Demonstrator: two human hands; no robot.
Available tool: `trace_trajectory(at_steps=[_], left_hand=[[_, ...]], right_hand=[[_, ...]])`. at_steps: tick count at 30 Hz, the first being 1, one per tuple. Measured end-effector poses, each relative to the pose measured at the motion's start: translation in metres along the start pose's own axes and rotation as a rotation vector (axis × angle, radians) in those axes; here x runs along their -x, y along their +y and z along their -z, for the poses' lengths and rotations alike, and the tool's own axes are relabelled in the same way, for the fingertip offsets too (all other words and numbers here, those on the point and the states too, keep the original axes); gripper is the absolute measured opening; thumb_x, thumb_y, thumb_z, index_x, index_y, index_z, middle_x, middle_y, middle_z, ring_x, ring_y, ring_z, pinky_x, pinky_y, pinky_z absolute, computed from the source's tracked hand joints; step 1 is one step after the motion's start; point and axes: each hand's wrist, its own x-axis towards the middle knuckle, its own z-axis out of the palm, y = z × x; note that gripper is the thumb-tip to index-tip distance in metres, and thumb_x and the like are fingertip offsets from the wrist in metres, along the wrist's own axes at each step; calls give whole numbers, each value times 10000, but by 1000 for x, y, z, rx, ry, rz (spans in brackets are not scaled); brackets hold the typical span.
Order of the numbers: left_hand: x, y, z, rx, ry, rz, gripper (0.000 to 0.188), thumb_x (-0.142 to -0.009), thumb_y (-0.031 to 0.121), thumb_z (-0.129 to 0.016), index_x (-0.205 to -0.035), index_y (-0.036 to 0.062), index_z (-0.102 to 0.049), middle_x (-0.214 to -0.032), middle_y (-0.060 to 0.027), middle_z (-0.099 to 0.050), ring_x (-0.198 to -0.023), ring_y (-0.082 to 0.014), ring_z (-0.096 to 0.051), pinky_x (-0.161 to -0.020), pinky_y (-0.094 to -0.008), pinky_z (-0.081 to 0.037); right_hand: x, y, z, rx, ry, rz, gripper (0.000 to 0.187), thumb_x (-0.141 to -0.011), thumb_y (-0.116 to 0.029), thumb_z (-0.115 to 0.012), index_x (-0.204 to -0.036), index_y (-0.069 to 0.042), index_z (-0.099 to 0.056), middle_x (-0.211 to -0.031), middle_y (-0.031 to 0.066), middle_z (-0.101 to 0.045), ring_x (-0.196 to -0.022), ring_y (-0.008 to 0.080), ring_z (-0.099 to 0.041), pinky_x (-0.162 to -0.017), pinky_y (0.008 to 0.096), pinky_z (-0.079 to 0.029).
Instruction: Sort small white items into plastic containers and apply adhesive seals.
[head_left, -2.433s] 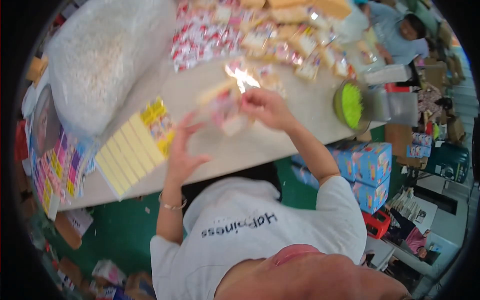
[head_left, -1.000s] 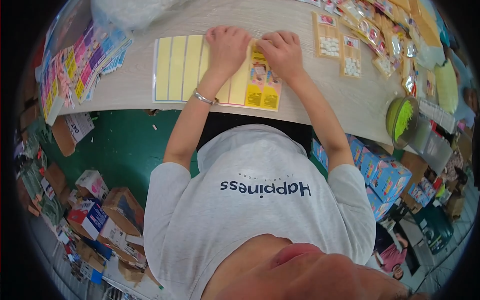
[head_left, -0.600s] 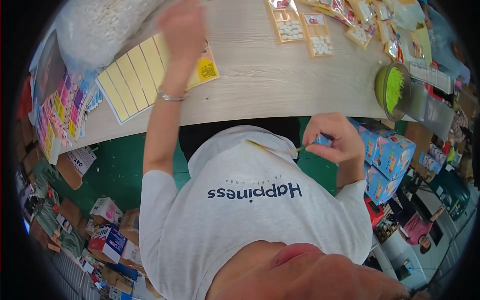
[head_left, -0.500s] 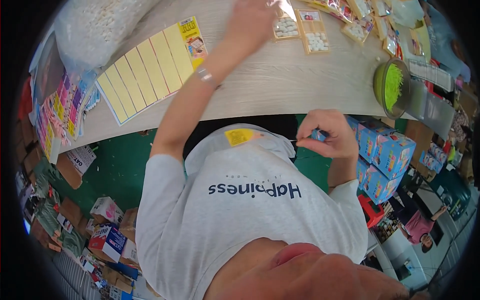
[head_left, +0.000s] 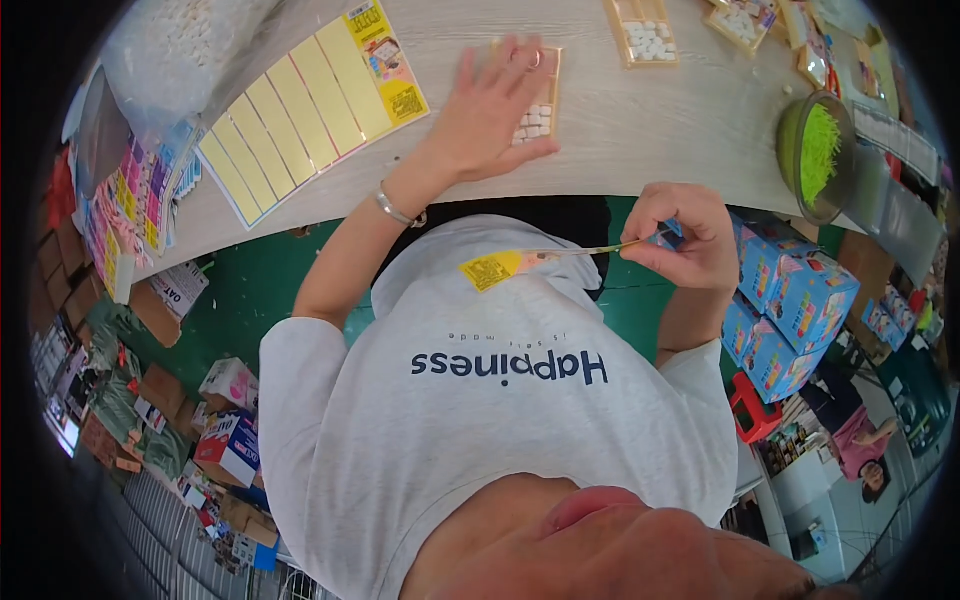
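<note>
Left hand (head_left: 490, 125) lies spread wide over the tray (head_left: 554, 92) on the table (head_left: 630, 140), perhaps steadying it; right hand (head_left: 692, 238) pinches the label (head_left: 490, 270) by one end before the shirt (head_left: 500, 400), likely sparing its faces.

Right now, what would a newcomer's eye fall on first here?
Probably the green pile in the bowl at the right of the table. Next, the yellow sheet on its left, then the left hand over a tray, and the right hand pinching a yellow strip before the shirt.
</note>
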Motion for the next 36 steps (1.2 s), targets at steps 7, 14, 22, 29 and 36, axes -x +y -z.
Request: trace_trajectory(at_steps=[7,14,22,29,36], left_hand=[[62,13,83,1071,-33,292,494,-922,305,-711,-1335,52,-610,-1271,-83,-652,-1136,-188,-594,-957,-345,-444],[69,19,63,1295,-200,620,186,-926,206,-748,-973,26,-744,-833,7,-709,-757,-21,-596,-678,-192,-471],[-2,-32,30,819,23,737,362,-836,359,-842,-975,35,-758,-762,16,-691,-658,-33,-605,-610,-199,-471],[-7,-41,16,619,32,750,430,-801,431,-852,-971,45,-771,-728,5,-686,-605,-42,-601,-577,-207,-462],[-4,-34,6,503,87,743,429,-771,412,-828,-933,20,-762,-777,-141,-728,-679,-251,-691,-660,-355,-540]], right_hand=[[1,7,-11,-28,55,-147,224,-771,33,-813,-813,-43,-606,-776,39,-655,-679,101,-569,-621,239,-418],[-5,37,-37,-62,339,-285,239,-800,38,-802,-913,-40,-607,-779,-19,-609,-684,54,-545,-627,198,-416],[-73,113,-32,12,727,-374,225,-861,-87,-809,-973,-26,-623,-788,12,-674,-637,39,-589,-548,183,-451],[-77,130,-33,66,728,-381,247,-854,-106,-825,-979,-28,-626,-773,6,-676,-634,36,-593,-544,172,-452],[-83,126,-37,440,727,-385,347,-794,-247,-879,-925,-26,-646,-714,-18,-630,-608,43,-514,-542,224,-421]])
